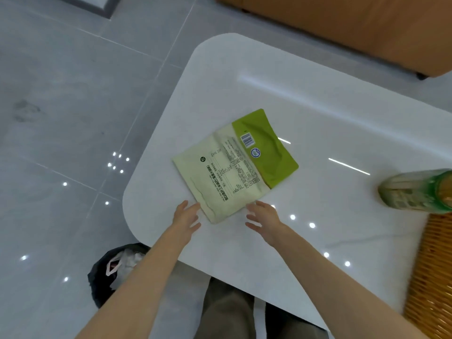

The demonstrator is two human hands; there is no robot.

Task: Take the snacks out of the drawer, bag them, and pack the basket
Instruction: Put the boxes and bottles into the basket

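Grey tiled floor (61, 94) surrounds a white surface (318, 106) with rounded corners. At its right edge sits a wicker basket (435, 277), with a blurred green bottle (413, 192) above it. A snack pouch (230, 172) lies flat mid-surface, printed back up. Its long axis runs near-left to far-right, green end pointing far-right. The left hand (186, 217) and right hand (265, 221) flank its near cream corner, fingers spread, gripping nothing; contact is unclear.

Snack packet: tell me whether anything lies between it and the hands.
Nothing visible does. The left hand and right hand, both open, flank the near corner of the snack packet on the table.
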